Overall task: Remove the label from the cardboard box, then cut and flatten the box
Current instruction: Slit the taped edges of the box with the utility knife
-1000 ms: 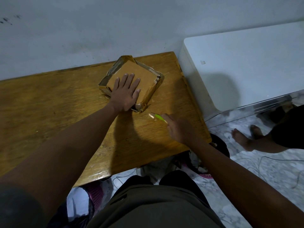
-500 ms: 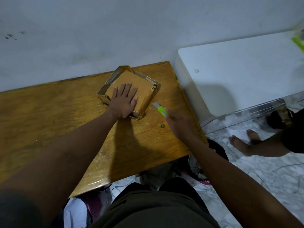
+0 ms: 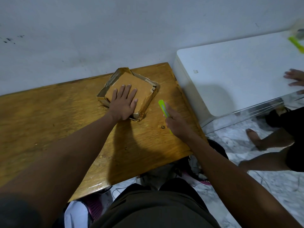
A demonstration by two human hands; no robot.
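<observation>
A small, low cardboard box (image 3: 144, 89) wrapped in brown tape lies near the far right corner of the wooden table (image 3: 49, 120). A scrap of white label (image 3: 153, 89) shows at the box's right edge. My left hand (image 3: 124, 102) lies flat on top of the box, fingers spread, pressing it down. Just right of the box, my right hand (image 3: 176, 122) grips a lime-green utility knife (image 3: 162, 106). Its tip points away from me and stays clear of the box.
A white appliance (image 3: 238, 76) stands against the table's right side, with another person's hand (image 3: 296, 78) resting on it. That person's legs and bare foot (image 3: 255, 139) are on the marble floor at right. Clutter lies under the table's near edge.
My right hand has raised the knife and turned its tip to point farther away, staying beside the box's right side. My left hand stays pressed on the box. Another person's hand has come into view.
</observation>
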